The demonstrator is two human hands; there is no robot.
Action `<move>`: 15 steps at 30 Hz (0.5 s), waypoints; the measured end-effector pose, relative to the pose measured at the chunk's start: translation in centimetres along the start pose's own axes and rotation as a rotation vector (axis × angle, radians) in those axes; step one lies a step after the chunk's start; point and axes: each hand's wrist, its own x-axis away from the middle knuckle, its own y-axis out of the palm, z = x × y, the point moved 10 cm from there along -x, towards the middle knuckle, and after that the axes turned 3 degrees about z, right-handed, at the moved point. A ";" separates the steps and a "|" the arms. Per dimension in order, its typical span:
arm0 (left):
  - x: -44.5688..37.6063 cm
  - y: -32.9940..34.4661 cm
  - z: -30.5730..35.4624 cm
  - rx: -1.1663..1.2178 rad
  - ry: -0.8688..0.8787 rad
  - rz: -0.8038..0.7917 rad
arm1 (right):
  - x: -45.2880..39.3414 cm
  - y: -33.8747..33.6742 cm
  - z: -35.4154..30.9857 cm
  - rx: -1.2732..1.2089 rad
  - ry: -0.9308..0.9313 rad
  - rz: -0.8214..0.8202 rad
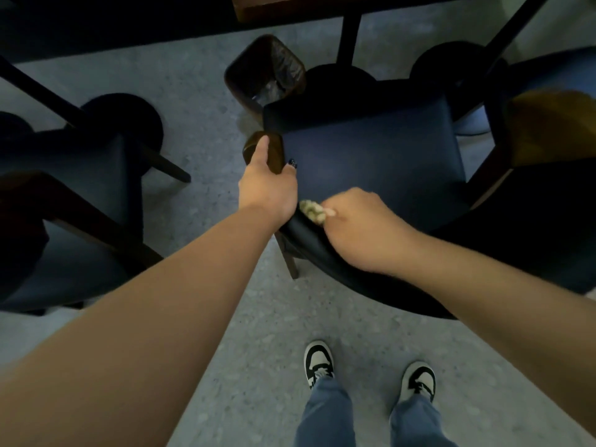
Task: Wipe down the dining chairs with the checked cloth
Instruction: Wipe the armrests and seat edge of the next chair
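Where the light falls weakly from above, a grey speckled floor (200,91) is seen, with dark table legs and round black bases crossing the upper part of the dim room. Directly ahead a chair (374,159) with a dark blue padded seat is placed, its curved backrest nearest the person and its wooden armrest on the left. The left hand (267,185) is wrapped around that armrest, fingers curled over the wood and thumb on the inner side, a dark-painted nail being visible. The right hand (364,227) is pressed against the inside of the backrest, fingers bunched tightly on the cloth (312,210), of which only a small pale crumpled tuft is shown between the two hands; its pattern cannot be made out. Just beyond the chair's far left corner a brown bin (264,72) lined with a dark bag is set, close against the seat edge. A second chair (74,195) is stood to the left, well apart, and part of a third chair (548,130) with a brown back is seen at the right edge. Two black-and-white shoes (319,362) and blue jeans are seen below.
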 end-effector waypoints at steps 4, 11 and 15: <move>0.2 -0.1 0.3 -0.022 0.004 -0.004 | 0.4 -1.5 0.2 0.041 0.005 -0.054; 0.4 -0.4 0.5 -0.106 0.008 0.047 | -4.1 1.2 4.9 -0.258 0.224 0.071; 1.4 -1.6 0.3 -0.126 -0.042 0.179 | -1.0 0.1 2.7 -0.155 -0.055 0.040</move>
